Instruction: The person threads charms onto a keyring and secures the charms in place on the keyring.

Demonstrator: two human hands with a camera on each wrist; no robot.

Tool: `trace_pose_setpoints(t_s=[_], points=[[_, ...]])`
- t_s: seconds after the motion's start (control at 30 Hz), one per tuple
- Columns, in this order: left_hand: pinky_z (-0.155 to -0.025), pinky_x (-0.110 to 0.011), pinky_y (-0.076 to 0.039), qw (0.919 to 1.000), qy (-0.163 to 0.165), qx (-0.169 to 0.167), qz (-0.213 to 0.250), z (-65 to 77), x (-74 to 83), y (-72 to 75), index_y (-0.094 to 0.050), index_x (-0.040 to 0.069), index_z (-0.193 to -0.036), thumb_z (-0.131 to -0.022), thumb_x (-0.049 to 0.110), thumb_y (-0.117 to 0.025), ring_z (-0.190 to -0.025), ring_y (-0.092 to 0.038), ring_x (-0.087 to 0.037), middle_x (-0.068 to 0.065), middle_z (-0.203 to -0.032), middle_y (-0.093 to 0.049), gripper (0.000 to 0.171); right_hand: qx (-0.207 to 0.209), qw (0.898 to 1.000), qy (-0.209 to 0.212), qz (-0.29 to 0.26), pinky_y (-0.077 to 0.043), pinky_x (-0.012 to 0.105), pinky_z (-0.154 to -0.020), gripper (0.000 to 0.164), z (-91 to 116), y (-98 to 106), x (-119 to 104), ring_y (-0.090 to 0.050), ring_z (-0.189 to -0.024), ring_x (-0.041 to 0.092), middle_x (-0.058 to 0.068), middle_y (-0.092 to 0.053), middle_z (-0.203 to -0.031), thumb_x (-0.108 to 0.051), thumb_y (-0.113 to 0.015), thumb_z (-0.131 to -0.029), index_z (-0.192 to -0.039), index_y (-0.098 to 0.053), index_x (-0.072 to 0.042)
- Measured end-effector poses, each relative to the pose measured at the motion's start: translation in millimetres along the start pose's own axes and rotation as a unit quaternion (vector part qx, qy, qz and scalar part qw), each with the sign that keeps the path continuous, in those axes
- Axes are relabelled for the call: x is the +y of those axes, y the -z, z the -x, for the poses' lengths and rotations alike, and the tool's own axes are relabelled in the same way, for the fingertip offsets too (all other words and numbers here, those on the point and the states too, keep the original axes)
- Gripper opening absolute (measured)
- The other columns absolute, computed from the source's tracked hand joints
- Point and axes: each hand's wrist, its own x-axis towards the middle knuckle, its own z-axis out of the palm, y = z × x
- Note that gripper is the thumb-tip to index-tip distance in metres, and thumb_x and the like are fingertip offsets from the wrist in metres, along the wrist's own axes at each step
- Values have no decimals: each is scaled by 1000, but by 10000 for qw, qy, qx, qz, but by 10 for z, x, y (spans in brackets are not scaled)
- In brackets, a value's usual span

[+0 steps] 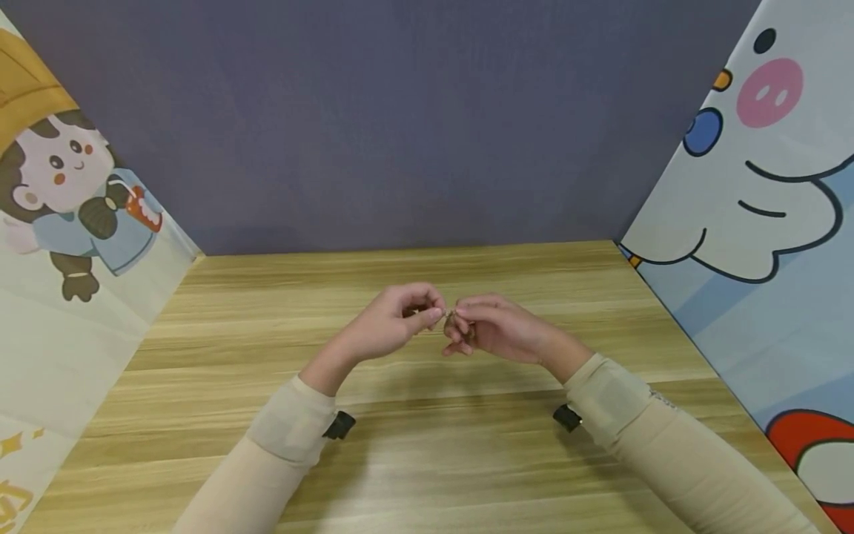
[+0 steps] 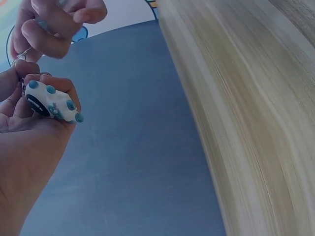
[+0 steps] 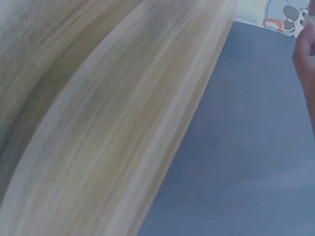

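Observation:
Above the table, my left hand (image 1: pixel 387 322) pinches the chain end of a small keychain between thumb and forefinger. Its white charm with teal knobs and a black patch (image 2: pixel 49 102) lies against the fingers in the left wrist view. My right hand (image 1: pixel 503 326) faces it from the right, its fingertips pinching the thin metal ring (image 2: pixel 20 57) of the same keychain. A tiny bit of the keychain (image 1: pixel 448 313) shows between the two hands in the head view. In the right wrist view, only part of the right hand (image 3: pixel 306 61) shows at the edge.
A wood-grain table (image 1: pixel 427 460) lies under both hands. Behind it stands a dark blue-grey panel (image 1: pixel 414 126). Cartoon-printed panels flank it, on the left (image 1: pixel 67 334) and on the right (image 1: pixel 734 334).

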Motion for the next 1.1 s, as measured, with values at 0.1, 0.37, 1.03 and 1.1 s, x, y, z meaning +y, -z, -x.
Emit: trace_pose_setpoints(t_s=[0.1,0.37,1.03,1.1], points=[[-71,-30,-47,10000,-54,-57,26,0,-1,-3,-65,11,-103,-110,11,-57,-79,-54,-20,-16,-93,-62,11,-176,9993,122,-307,-54,43,-109,35,14,21,8,-49,-71,12,-3,-59,-91,-25,-39,-117,-91,-59,-16],[-72,-29,-49,9996,5,-221,-150,6,-6,-5,-66,11,-106,-110,10,-57,-81,-56,-22,-10,-94,-64,10,-203,9986,69,-474,-52,42,-110,36,-11,2,-4,-51,-72,15,-4,-59,-85,-19,-31,-114,-89,-57,-15],[-73,-30,-50,9998,34,-161,-103,40,4,31,-67,9,-105,-110,9,-56,-81,-57,-22,-19,-98,-65,12,313,9972,-475,485,-55,48,-110,31,-11,-37,-23,-51,-67,14,-1,-49,-78,-27,-47,-115,-89,-55,-13],[-70,-29,-49,9998,54,-201,-64,43,-11,30,-66,9,-106,-110,9,-55,-79,-55,-22,-15,-95,-65,12,285,9976,-432,465,-55,47,-111,30,-6,-25,-10,-51,-67,14,-1,-49,-78,-27,-47,-116,-90,-55,-13]])
